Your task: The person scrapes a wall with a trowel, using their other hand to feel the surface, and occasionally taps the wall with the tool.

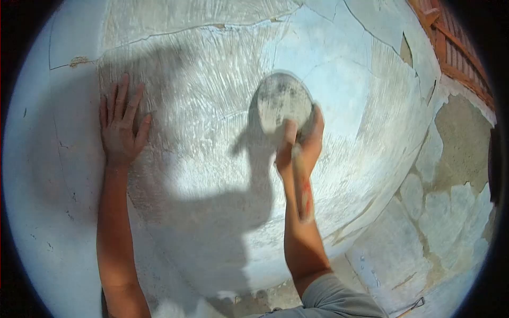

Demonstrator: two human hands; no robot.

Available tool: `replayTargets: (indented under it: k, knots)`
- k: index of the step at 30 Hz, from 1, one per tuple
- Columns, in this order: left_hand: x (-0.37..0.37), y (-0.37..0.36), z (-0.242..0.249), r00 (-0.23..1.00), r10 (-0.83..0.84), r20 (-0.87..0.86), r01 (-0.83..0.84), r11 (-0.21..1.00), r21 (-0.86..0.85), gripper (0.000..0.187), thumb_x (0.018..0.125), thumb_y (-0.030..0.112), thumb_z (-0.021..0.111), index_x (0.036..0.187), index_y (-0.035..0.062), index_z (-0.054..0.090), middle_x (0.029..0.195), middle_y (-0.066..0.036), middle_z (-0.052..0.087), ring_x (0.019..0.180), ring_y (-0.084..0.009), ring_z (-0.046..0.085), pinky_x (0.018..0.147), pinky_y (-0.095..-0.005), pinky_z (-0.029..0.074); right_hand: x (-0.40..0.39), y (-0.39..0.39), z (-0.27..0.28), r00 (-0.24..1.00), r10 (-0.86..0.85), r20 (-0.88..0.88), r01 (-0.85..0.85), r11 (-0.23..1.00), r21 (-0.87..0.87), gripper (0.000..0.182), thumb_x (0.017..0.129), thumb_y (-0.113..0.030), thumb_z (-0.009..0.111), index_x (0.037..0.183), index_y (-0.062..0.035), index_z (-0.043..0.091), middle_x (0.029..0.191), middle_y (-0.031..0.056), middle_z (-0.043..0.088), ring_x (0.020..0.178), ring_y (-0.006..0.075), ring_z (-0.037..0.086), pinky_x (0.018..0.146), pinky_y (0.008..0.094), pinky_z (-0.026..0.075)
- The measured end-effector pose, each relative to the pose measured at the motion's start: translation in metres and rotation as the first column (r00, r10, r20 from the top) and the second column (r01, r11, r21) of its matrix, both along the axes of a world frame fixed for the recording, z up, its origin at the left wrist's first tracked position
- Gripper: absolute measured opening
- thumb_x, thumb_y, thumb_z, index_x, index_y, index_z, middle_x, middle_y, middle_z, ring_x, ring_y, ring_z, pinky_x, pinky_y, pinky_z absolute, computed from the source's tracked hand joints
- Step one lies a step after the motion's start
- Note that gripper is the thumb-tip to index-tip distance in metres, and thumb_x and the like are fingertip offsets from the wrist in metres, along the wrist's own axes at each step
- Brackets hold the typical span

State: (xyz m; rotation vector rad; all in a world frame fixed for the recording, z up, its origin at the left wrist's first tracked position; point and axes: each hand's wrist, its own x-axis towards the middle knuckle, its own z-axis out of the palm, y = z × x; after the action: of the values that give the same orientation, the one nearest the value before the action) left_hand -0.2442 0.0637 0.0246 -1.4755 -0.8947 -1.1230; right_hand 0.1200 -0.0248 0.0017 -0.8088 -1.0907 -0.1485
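My right hand (pixel 310 144) grips a round-bladed scraper-like tool (pixel 283 103) whose grey, dark-smudged face is turned toward me. Its pale handle (pixel 305 199), marked with red, runs down along my wrist. The tool is at the wall's surface, near the border between scored and smooth plaster; whether its edge touches cannot be told. To the left, my left hand (pixel 123 127) lies flat on the plastered wall (pixel 212 122) with its fingers apart, holding nothing. Fine streaky scratches cover much of the plaster between the two hands.
Cracks run across the upper wall, with a chipped spot (pixel 407 50) at the upper right. Brown wooden slats (pixel 461 42) show in the corner. Paving of irregular stones (pixel 392 254) lies lower right, with a thin metal-ended tool (pixel 416 305) at the bottom edge. My shadow falls on the wall.
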Motion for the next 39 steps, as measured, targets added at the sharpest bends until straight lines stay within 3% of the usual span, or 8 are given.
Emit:
replayTargets:
  k: [6,9,18,24,28,31,35,39]
  knots:
    - [0.0,-0.002,-0.001,0.999,-0.033,-0.004,0.033,0.999,-0.014,0.061,0.106,0.039,0.059,0.163,0.0237,0.047,0.175,-0.01,0.034,0.16,-0.0386,0.031,0.129,-0.0633,0.02,0.002,0.02,0.06,0.989,-0.137,0.059,0.127,0.979,0.157,0.065,0.102,-0.019,0.062,0.157,0.0068,0.039,0.121,0.0345,0.072,0.111,0.0398,0.075,0.099,0.0411,0.057]
    - [0.001,-0.003,0.002,0.999,-0.04,0.006,0.04,0.999,-0.028,0.063,0.103,0.036,0.063,0.163,0.0246,0.047,0.175,-0.01,0.034,0.161,-0.0388,0.03,0.129,-0.0639,0.02,-0.006,0.002,0.095,0.998,-0.066,0.006,0.066,0.997,0.035,0.065,0.102,-0.02,0.061,0.157,0.006,0.039,0.123,0.0368,0.07,0.111,0.0415,0.074,0.096,0.0431,0.057]
    - [-0.001,-0.002,-0.002,0.999,-0.046,-0.001,0.046,0.998,-0.03,0.061,0.106,0.036,0.057,0.164,0.0224,0.045,0.175,-0.011,0.033,0.161,-0.0391,0.029,0.128,-0.0642,0.019,0.004,0.019,-0.01,0.996,-0.083,-0.013,0.084,0.992,0.096,0.064,0.102,-0.018,0.066,0.156,0.0067,0.041,0.145,0.0297,0.059,0.131,0.0354,0.064,0.113,0.0418,0.05]
    - [-0.001,0.0,0.001,0.999,-0.049,-0.003,0.049,0.999,-0.016,0.061,0.105,0.035,0.058,0.163,0.0216,0.047,0.175,-0.011,0.034,0.16,-0.0403,0.03,0.128,-0.0641,0.02,0.001,0.021,0.091,0.999,-0.033,0.003,0.032,0.99,0.136,0.067,0.101,-0.024,0.063,0.157,0.0057,0.04,0.132,0.0343,0.067,0.124,0.0402,0.069,0.109,0.0432,0.052]
    - [0.0,-0.001,-0.003,0.999,-0.034,0.006,0.034,0.999,-0.028,0.062,0.104,0.035,0.06,0.163,0.0212,0.048,0.174,-0.012,0.036,0.16,-0.0411,0.031,0.128,-0.0641,0.019,0.002,0.016,0.024,0.991,-0.127,-0.031,0.126,0.992,-0.031,0.069,0.102,-0.024,0.062,0.159,0.0051,0.038,0.137,0.0347,0.064,0.128,0.0388,0.067,0.11,0.0439,0.051]
    - [0.0,0.0,0.003,0.999,-0.048,0.022,0.048,0.999,-0.008,0.063,0.103,0.039,0.062,0.163,0.0252,0.047,0.174,-0.01,0.036,0.16,-0.0404,0.031,0.129,-0.0636,0.02,-0.009,0.002,-0.015,0.993,0.066,-0.1,-0.059,0.996,0.073,0.07,0.101,-0.022,0.063,0.158,0.0082,0.038,0.147,0.0321,0.057,0.136,0.0392,0.06,0.115,0.0435,0.048]
    - [0.001,-0.002,-0.001,0.999,-0.032,0.029,0.033,0.999,-0.041,0.062,0.103,0.039,0.063,0.163,0.0278,0.047,0.174,-0.009,0.036,0.16,-0.0392,0.032,0.129,-0.0631,0.02,-0.006,0.007,0.043,0.983,-0.181,0.024,0.176,0.975,0.137,0.071,0.1,-0.02,0.066,0.158,0.0085,0.038,0.146,0.0331,0.058,0.134,0.0409,0.062,0.112,0.0447,0.05]
    - [0.0,0.001,0.001,0.999,-0.038,-0.004,0.038,0.999,-0.004,0.061,0.104,0.037,0.058,0.163,0.0221,0.048,0.174,-0.011,0.035,0.161,-0.0383,0.03,0.129,-0.061,0.019,0.008,0.016,0.092,0.997,-0.078,0.005,0.076,0.988,0.136,0.064,0.1,-0.016,0.065,0.154,0.0102,0.042,0.127,0.0296,0.07,0.116,0.0359,0.072,0.102,0.0401,0.055]
